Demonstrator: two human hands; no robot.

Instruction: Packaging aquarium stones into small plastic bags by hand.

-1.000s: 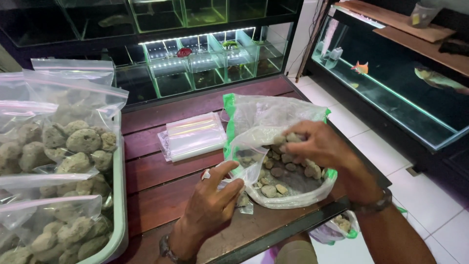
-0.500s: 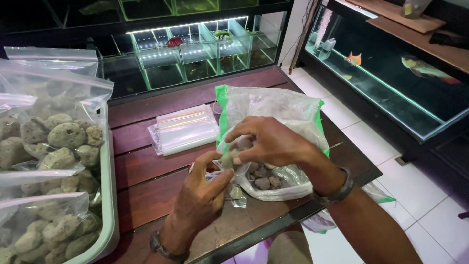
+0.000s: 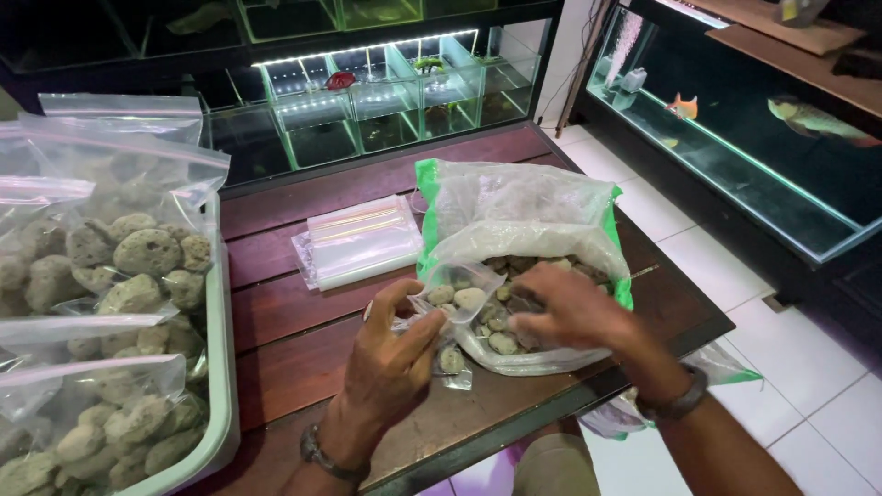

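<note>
On the wooden table [image 3: 303,321], the left hand [image 3: 390,363] pinches a barely filled small bag [image 3: 450,308] while the right hand [image 3: 565,308] grasps stones [image 3: 501,342] from the big sack [image 3: 524,239], which remains mostly full.

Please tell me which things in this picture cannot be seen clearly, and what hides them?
Head view only:
- Right hand: its fingertips are inside the big bag, behind the stones; what they grip cannot be told.
- Small bag, held by the left hand: the thumb covers part of it, so its stone count is unclear.
- Tray: cut off by the left edge.
- Bag under the table: mostly hidden by the table edge and right arm.
</note>
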